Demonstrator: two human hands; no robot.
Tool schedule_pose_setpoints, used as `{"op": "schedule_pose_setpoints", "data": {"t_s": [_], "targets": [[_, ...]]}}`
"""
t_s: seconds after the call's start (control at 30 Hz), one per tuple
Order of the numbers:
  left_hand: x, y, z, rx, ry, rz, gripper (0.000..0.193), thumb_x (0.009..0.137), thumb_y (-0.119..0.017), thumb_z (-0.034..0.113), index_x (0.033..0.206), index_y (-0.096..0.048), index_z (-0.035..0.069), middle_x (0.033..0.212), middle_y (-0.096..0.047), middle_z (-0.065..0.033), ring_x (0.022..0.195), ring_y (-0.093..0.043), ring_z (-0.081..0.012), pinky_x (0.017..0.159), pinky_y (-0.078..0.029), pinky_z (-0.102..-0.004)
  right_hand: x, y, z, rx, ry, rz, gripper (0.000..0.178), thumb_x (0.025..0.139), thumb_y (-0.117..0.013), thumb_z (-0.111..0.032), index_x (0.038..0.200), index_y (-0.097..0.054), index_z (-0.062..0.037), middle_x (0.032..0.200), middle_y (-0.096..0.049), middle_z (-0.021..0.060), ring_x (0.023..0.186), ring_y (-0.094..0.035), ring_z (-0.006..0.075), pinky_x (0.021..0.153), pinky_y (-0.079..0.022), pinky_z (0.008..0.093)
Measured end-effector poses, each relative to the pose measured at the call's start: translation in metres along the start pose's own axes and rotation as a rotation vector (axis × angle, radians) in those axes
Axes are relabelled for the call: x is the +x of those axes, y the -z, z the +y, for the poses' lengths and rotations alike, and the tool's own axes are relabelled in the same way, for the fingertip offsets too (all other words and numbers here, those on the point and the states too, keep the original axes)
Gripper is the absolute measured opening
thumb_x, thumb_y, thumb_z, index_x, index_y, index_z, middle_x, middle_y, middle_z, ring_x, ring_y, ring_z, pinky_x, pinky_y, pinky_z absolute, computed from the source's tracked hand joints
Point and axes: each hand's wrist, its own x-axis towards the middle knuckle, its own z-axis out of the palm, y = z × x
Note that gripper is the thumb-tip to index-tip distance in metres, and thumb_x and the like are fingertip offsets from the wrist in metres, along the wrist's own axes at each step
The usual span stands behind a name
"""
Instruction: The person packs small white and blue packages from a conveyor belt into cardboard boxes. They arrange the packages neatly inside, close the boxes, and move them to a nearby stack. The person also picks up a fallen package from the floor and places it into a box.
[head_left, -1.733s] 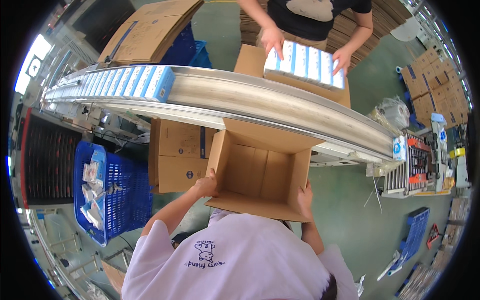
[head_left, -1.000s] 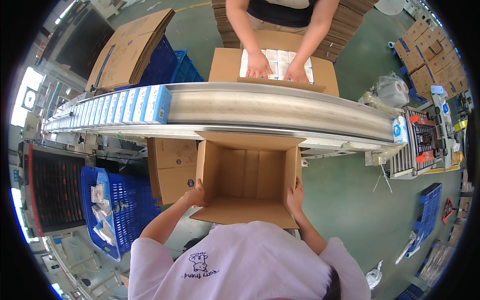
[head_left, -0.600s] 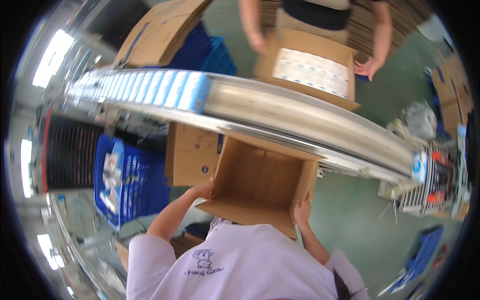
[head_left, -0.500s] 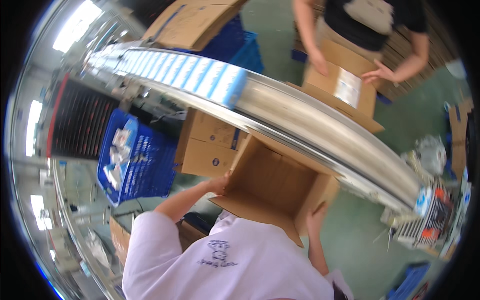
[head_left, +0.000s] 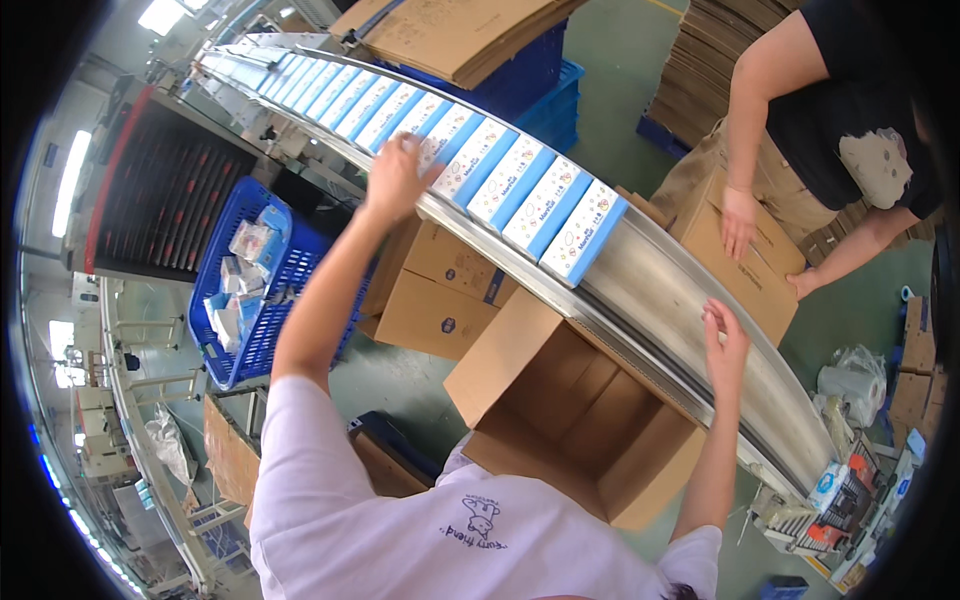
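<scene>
A row of white and blue printed packs [head_left: 545, 205] lies side by side on the curved conveyor [head_left: 690, 280]. My left hand [head_left: 395, 178] is at the near edge of the row, its fingers over the packs and its thumb apart; whether it presses on one is hard to tell. Over the bare stretch of conveyor past the row's end, my right hand [head_left: 726, 338] is raised with fingers loosely spread and nothing in them. Between my body and the conveyor stands an open cardboard box [head_left: 560, 400], flaps up, with only bare cardboard visible inside.
Across the conveyor, another person's hands [head_left: 740, 220] rest on a closed carton [head_left: 750, 265]. A blue basket [head_left: 270, 335] of small packs stands to the left, beside more cartons [head_left: 435, 310]. Flattened cardboard [head_left: 450, 40] lies on blue crates at the far side.
Both my hands have let go of the open box: the left has gone up to the packs, the right over the conveyor. The row reaches further right in view. The other person's carton is now closed.
</scene>
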Motion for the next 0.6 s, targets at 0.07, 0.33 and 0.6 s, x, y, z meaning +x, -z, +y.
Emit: {"op": "schedule_pose_setpoints", "data": {"t_s": [0.07, 0.33, 0.6], "targets": [[0.052, -0.023, -0.032, -0.082, 0.178, -0.133, 0.07, 0.074, -0.06, 0.057, 0.111, -0.055, -0.002, 0.105, -0.059, -0.0201, 0.1, -0.057, -0.0321, 0.084, -0.045, -0.0376, 0.0, -0.031, 0.025, -0.186, -0.123, -0.08, 0.027, 0.088, -0.052, -0.02, 0.11, -0.057, -0.0059, 0.082, -0.064, 0.0126, 0.075, -0.062, 0.0241, 0.071, -0.047, 0.0316], [0.034, -0.048, 0.118, -0.407, 0.046, -0.57, 0.102, 0.052, -0.064, 0.076, 0.103, -0.051, -0.011, 0.096, -0.062, -0.0232, 0.092, -0.061, -0.0308, 0.08, -0.048, -0.0355, 0.004, -0.026, 0.03, 0.166, -0.366, 0.075, 0.064, 0.085, -0.054, -0.045, 0.122, -0.036, 0.0037, 0.106, -0.058, 0.0204, 0.091, -0.06, 0.0292, 0.079, -0.046, 0.0351], [-0.011, -0.035, 0.183, -1.001, 0.16, -0.618, 0.078, 0.057, -0.077, 0.051, 0.112, -0.053, 0.001, 0.1, -0.064, -0.0137, 0.092, -0.063, -0.0243, 0.083, -0.047, -0.0318, -0.009, 0.007, 0.017, 0.222, -0.492, 0.232, 0.08, 0.068, -0.072, -0.047, 0.114, -0.037, 0.0086, 0.103, -0.059, 0.0216, 0.096, -0.059, 0.0273, 0.082, -0.046, 0.0336]]}}
